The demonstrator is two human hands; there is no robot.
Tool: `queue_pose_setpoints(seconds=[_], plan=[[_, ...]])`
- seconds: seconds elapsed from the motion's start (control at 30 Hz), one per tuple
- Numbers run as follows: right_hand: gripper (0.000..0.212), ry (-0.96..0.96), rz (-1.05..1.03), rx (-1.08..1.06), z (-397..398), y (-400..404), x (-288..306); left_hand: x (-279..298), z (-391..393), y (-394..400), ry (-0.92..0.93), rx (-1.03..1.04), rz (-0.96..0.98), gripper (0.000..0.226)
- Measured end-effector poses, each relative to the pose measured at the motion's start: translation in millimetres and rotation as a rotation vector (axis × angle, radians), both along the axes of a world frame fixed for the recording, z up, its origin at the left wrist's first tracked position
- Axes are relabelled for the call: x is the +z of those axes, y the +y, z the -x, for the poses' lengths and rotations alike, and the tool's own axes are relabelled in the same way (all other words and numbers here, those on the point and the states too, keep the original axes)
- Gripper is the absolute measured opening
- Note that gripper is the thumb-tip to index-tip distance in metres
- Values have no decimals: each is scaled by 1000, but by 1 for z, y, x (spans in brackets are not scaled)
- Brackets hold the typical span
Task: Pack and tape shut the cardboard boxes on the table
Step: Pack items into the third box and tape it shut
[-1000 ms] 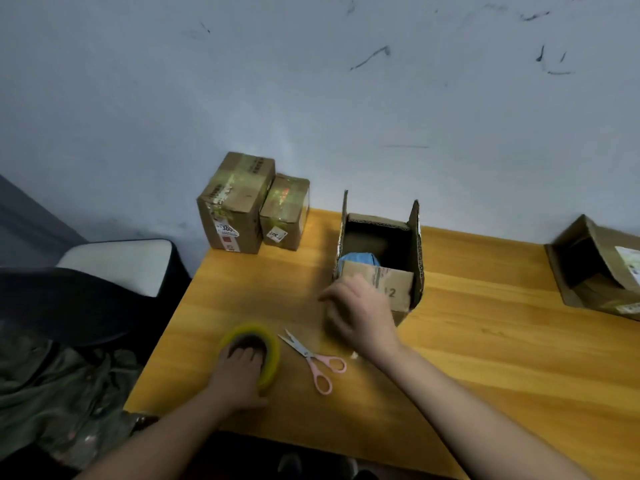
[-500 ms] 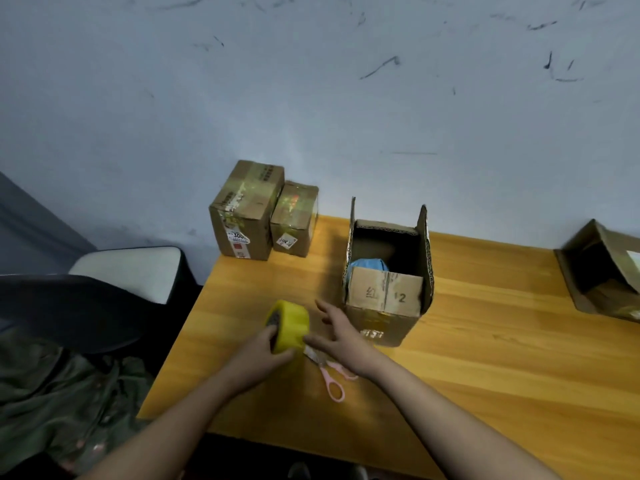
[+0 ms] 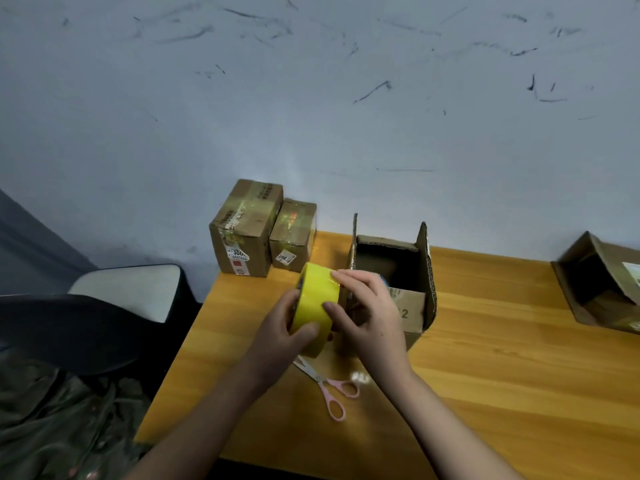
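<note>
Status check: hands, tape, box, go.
Left hand grips yellow tape roll; right hand fingers on it. Open brown cardboard box untaped. Pink-handled scissors below.

open box [image 3: 412, 271]: contents mostly hidden by right hand [image 3: 370, 317] | far-right box [image 3: 602, 282]: cut off
</note>
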State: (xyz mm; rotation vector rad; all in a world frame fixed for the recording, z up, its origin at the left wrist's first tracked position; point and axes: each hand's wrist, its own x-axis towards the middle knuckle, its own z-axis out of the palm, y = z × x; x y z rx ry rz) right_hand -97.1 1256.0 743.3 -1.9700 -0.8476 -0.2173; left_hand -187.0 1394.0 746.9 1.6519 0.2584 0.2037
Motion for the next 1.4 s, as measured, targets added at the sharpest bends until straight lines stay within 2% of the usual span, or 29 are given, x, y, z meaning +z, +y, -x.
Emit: queue_pose_setpoints(seconds=[0.1,0.27,0.47,0.53,0.63,0.73,0.83,0.93,0.97,1.03,1.1,1.17,1.27,1.3,1.4], plan=[[45,-74,-35,-35,-7,0,7,8,-10,-3,-24,51,6,50],[27,-77,-144,-60,-18,0,20,16,-22,-9,-35,108,-71,44],[1,121,-167,-29,-35,-1,33,20,-28,-11,-33,113,-209,41],[3,124,-151,-53,-40,-1,34,22,-30,-11,-37,98,-247,44],[8,46,-83,-86,-44,2,34,26,-32,-15,-12,80,-199,50],[13,59,-41,-80,-47,4,36,25,-33,-16,-12,72,-180,54],[14,102,-5,-71,-49,4,40,25,-33,-15,2,64,-162,46],[9,204,-61,-63,-51,6,42,26,-32,-16,-6,61,-143,22],[9,276,-105,-51,-52,7,43,26,-31,-16,-8,63,-134,22],[9,420,-156,-34,-56,10,44,24,-29,-17,-18,66,-155,39],[10,459,-138,-47,-57,12,43,22,-24,-16,-53,70,-226,46],[11,381,-70,-83,-56,14,38,19,-21,-14,-72,94,-329,43],[14,150,139,-151,-48,18,29,12,-21,-11,-38,135,-435,44],[14,82,174,-160,-45,18,27,15,-22,-12,-11,143,-395,44],[14,-30,155,-121,-39,20,25,25,-25,-16,84,208,-114,30]])
